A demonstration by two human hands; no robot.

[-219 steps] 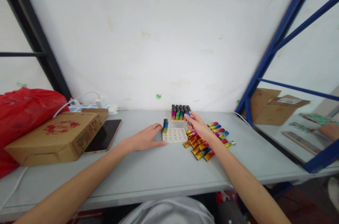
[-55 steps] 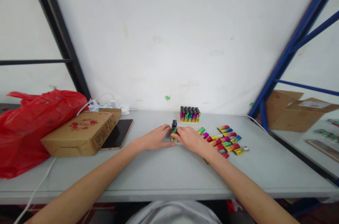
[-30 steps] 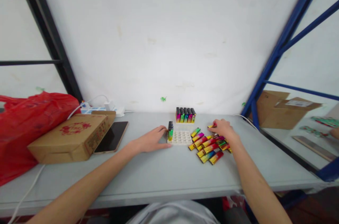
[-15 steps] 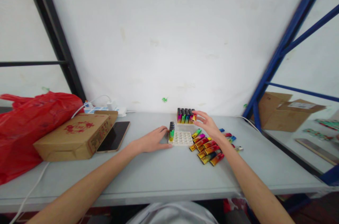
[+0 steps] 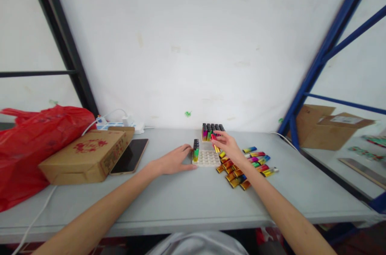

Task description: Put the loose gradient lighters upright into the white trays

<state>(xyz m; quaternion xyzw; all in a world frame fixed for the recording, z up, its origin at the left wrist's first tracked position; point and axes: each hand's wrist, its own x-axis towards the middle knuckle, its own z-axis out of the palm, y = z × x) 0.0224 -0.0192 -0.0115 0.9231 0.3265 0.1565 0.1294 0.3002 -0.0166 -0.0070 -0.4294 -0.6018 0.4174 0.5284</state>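
My right hand (image 5: 228, 145) pinches a red and yellow lighter (image 5: 215, 142), tilted, above the right part of a white tray (image 5: 209, 158) with rows of holes. At the tray's left end stands a row of lighters (image 5: 196, 151), black tops up, the nearest one green and yellow. My left hand (image 5: 175, 159) grips that end, thumb by the front corner and fingers by the back one. Behind, a filled tray of lighters (image 5: 208, 132) stands near the wall, partly hidden by my right hand. A pile of loose lighters (image 5: 237, 174) lies to the right, partly under my forearm.
On the left lie a dark-screened phone (image 5: 130, 156), a cardboard box (image 5: 86, 156) and a red plastic bag (image 5: 45, 138). A power strip (image 5: 137, 127) with white cables sits behind them. A blue metal frame (image 5: 313, 74) rises at right, with an open carton (image 5: 325, 130) beyond it.
My right hand has moved a little left and towards me from the filled tray, bringing the red and yellow lighter over the white tray. My left hand has stayed in place.
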